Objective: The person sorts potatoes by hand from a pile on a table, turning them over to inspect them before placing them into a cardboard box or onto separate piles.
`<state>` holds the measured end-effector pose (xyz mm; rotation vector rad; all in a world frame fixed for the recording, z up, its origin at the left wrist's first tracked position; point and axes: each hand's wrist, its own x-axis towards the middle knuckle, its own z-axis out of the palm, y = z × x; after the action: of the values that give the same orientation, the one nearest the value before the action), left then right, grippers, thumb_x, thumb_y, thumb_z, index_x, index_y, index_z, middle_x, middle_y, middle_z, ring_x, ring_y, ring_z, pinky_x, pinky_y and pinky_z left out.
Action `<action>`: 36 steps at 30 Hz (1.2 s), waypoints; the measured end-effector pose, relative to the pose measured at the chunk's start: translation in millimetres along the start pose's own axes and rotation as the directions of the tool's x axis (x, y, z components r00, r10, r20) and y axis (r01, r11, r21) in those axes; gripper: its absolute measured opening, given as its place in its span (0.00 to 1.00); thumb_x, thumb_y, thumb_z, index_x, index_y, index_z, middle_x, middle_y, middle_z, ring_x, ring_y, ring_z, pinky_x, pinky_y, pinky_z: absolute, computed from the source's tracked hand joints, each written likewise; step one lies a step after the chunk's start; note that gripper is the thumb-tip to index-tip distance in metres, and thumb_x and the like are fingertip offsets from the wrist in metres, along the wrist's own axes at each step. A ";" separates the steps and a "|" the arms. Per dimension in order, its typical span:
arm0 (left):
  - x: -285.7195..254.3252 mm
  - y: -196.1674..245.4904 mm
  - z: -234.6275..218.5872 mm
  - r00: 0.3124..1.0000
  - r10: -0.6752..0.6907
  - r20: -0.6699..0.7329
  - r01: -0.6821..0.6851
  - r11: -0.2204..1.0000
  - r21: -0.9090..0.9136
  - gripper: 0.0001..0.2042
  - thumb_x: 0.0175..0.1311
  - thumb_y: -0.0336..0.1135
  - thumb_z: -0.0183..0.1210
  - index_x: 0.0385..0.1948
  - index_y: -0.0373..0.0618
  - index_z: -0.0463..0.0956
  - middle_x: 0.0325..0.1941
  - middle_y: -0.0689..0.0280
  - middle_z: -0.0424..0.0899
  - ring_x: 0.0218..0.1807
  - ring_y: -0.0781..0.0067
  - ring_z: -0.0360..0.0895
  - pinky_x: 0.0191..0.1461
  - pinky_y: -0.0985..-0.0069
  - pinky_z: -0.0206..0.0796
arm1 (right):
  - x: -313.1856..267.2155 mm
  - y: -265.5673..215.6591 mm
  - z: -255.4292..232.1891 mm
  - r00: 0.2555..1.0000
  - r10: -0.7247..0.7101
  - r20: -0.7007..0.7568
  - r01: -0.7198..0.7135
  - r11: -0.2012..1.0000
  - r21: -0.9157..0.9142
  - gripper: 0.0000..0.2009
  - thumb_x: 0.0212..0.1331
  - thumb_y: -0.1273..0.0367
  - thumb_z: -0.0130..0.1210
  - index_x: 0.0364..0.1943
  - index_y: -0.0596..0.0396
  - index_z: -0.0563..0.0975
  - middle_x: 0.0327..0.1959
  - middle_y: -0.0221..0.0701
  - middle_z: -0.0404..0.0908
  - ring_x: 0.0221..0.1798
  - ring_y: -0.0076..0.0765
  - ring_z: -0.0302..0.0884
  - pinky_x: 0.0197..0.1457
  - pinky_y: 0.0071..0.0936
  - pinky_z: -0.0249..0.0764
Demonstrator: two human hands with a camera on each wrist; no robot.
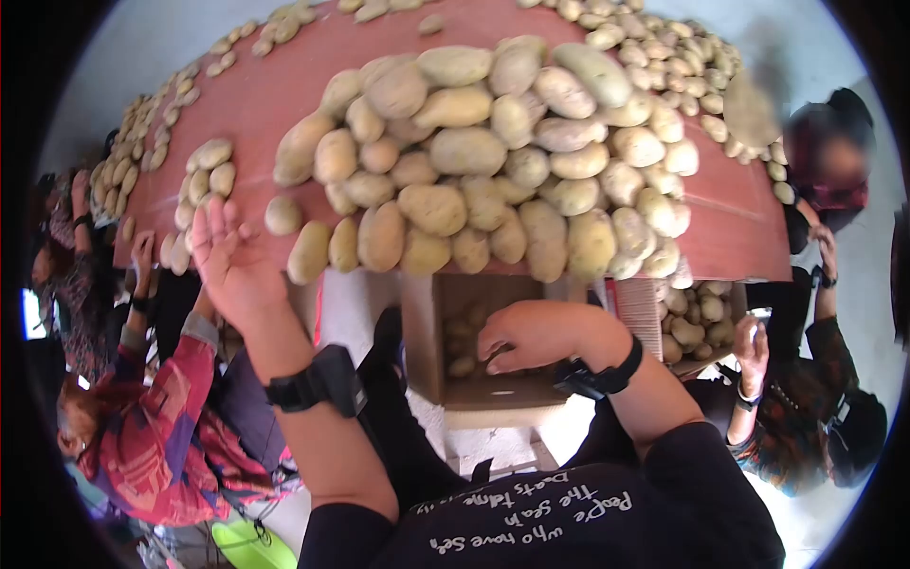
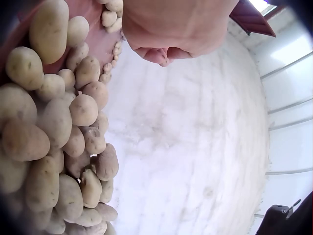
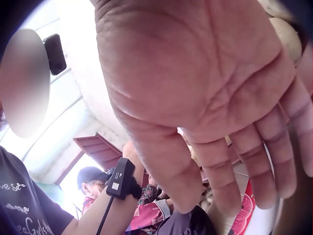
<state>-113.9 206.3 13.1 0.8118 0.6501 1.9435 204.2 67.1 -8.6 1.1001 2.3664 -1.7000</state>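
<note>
A big heap of potatoes (image 1: 464, 152) lies on the red tabletop (image 1: 256, 95) in front of me. My left hand (image 1: 232, 266) is raised at the table's near edge, left of the heap, palm up with nothing in it. Close by its fingers is a single potato (image 1: 282, 215). Over a cardboard box (image 1: 424, 351) below the table edge hangs my right hand (image 1: 550, 334), its fingers loosely extended and empty. Several potatoes (image 1: 462, 341) show inside that box, partly hidden by the hand. The right wrist view shows the right palm (image 3: 195, 73) bare.
A smaller potato pile (image 1: 210, 171) sits left of my heap, with more potatoes (image 1: 664, 57) along the far right. A second box of potatoes (image 1: 697, 318) stands at right. People work on both sides: a red patterned sleeve (image 1: 180, 379) at left, another person's hand (image 1: 752, 353) at right.
</note>
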 end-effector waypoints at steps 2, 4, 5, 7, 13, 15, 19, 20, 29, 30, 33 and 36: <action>0.2 -2.7 -2.3 1.000 -0.006 0.025 0.006 1.000 -0.008 0.27 0.56 0.19 0.48 0.62 0.33 0.59 0.61 0.53 0.69 0.56 0.66 0.71 0.49 0.74 0.67 | -3.8 -2.2 -1.2 1.000 -0.009 0.002 0.009 1.000 0.016 0.13 0.57 0.63 0.58 0.40 0.58 0.79 0.39 0.40 0.80 0.44 0.47 0.79 0.47 0.36 0.74; 1.3 -6.4 -5.3 0.997 0.002 0.077 0.000 1.000 -0.027 0.25 0.58 0.19 0.47 0.61 0.34 0.60 0.61 0.54 0.70 0.56 0.67 0.72 0.49 0.75 0.67 | -9.3 -11.4 -7.4 1.000 -0.006 0.001 0.006 0.999 0.034 0.14 0.57 0.63 0.58 0.41 0.59 0.79 0.39 0.39 0.80 0.45 0.46 0.79 0.47 0.36 0.74; 0.2 -6.8 -2.6 0.996 0.006 0.092 -0.005 1.000 -0.017 0.25 0.58 0.19 0.47 0.61 0.34 0.61 0.61 0.53 0.70 0.57 0.67 0.72 0.50 0.75 0.67 | -12.7 -14.6 -11.2 0.998 -0.043 -0.036 0.044 0.998 0.046 0.14 0.58 0.63 0.58 0.41 0.59 0.79 0.39 0.39 0.80 0.44 0.46 0.79 0.47 0.36 0.74; -3.2 -10.5 4.2 0.997 0.001 0.084 0.002 0.999 -0.037 0.24 0.58 0.18 0.47 0.61 0.34 0.61 0.61 0.53 0.70 0.58 0.67 0.72 0.52 0.74 0.67 | -22.9 -18.2 -18.7 0.987 -0.122 -0.106 0.130 0.989 0.067 0.14 0.58 0.64 0.57 0.42 0.59 0.78 0.40 0.38 0.80 0.44 0.44 0.79 0.46 0.37 0.74; -19.0 -29.8 23.3 0.967 -0.013 0.255 0.014 1.000 0.000 0.21 0.62 0.21 0.49 0.59 0.34 0.62 0.61 0.55 0.70 0.59 0.68 0.71 0.54 0.74 0.68 | -74.6 -27.8 -60.0 0.697 -0.185 -0.693 0.245 0.969 -0.012 0.08 0.60 0.71 0.55 0.42 0.57 0.78 0.39 0.33 0.80 0.42 0.31 0.78 0.46 0.27 0.73; -25.8 -37.1 30.1 0.949 -0.022 0.314 0.028 0.999 -0.017 0.22 0.62 0.20 0.49 0.59 0.34 0.63 0.61 0.55 0.70 0.59 0.68 0.71 0.55 0.74 0.68 | -92.6 -20.8 -70.7 0.442 -0.157 -0.883 0.251 0.967 -0.047 0.08 0.59 0.73 0.55 0.42 0.56 0.78 0.36 0.31 0.80 0.39 0.29 0.78 0.44 0.26 0.74; -45.7 -39.6 68.9 0.927 -0.090 0.363 0.102 0.995 -0.012 0.20 0.58 0.16 0.46 0.54 0.34 0.65 0.56 0.55 0.74 0.54 0.70 0.74 0.52 0.76 0.69 | -110.5 -2.6 -83.4 0.088 0.013 -0.996 0.151 0.988 0.026 0.10 0.60 0.77 0.53 0.45 0.54 0.78 0.40 0.28 0.78 0.43 0.24 0.75 0.45 0.23 0.72; -52.4 -40.6 81.4 0.926 -0.100 0.363 0.110 0.994 -0.007 0.18 0.57 0.17 0.48 0.51 0.35 0.67 0.53 0.56 0.76 0.49 0.73 0.75 0.49 0.79 0.68 | -111.9 -1.5 -88.5 0.061 0.003 -0.998 0.142 0.990 0.012 0.11 0.59 0.78 0.54 0.45 0.54 0.77 0.41 0.29 0.78 0.43 0.25 0.75 0.45 0.23 0.72; -121.4 -63.8 156.3 0.454 -0.625 0.635 0.552 0.757 0.350 0.15 0.60 0.21 0.54 0.50 0.40 0.72 0.48 0.65 0.78 0.51 0.77 0.74 0.53 0.78 0.68 | -96.5 -9.8 -116.9 -0.019 -0.188 -0.982 -0.270 0.947 -0.176 0.22 0.51 0.78 0.58 0.54 0.54 0.72 0.55 0.41 0.71 0.61 0.52 0.65 0.63 0.43 0.64; -124.8 -68.9 157.1 0.393 -0.658 0.642 0.594 0.715 0.369 0.17 0.61 0.21 0.54 0.52 0.40 0.71 0.50 0.65 0.77 0.53 0.76 0.73 0.54 0.77 0.67 | -95.3 -10.6 -120.3 -0.012 -0.222 -0.975 -0.340 0.918 -0.204 0.23 0.50 0.78 0.58 0.54 0.54 0.71 0.56 0.41 0.71 0.62 0.53 0.64 0.64 0.44 0.63; -128.1 -81.2 161.9 0.241 -0.699 0.673 0.661 0.626 0.413 0.21 0.62 0.21 0.53 0.58 0.42 0.66 0.55 0.65 0.74 0.57 0.74 0.71 0.57 0.75 0.66 | -89.3 -11.9 -128.3 0.022 -0.224 -0.974 -0.433 0.876 -0.211 0.27 0.48 0.76 0.59 0.58 0.53 0.69 0.60 0.41 0.68 0.68 0.56 0.57 0.69 0.47 0.55; -127.5 -89.5 166.2 0.142 -0.681 0.718 0.663 0.605 0.442 0.27 0.62 0.21 0.52 0.66 0.44 0.58 0.63 0.60 0.69 0.63 0.67 0.68 0.59 0.72 0.65 | -83.3 -12.4 -133.9 0.055 -0.186 -0.981 -0.472 0.861 -0.190 0.32 0.49 0.74 0.61 0.62 0.51 0.66 0.62 0.41 0.66 0.70 0.55 0.54 0.71 0.49 0.51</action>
<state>107.6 153.7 21.1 1.0968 0.2885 0.4972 308.6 134.1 89.5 2.8753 2.6082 0.2155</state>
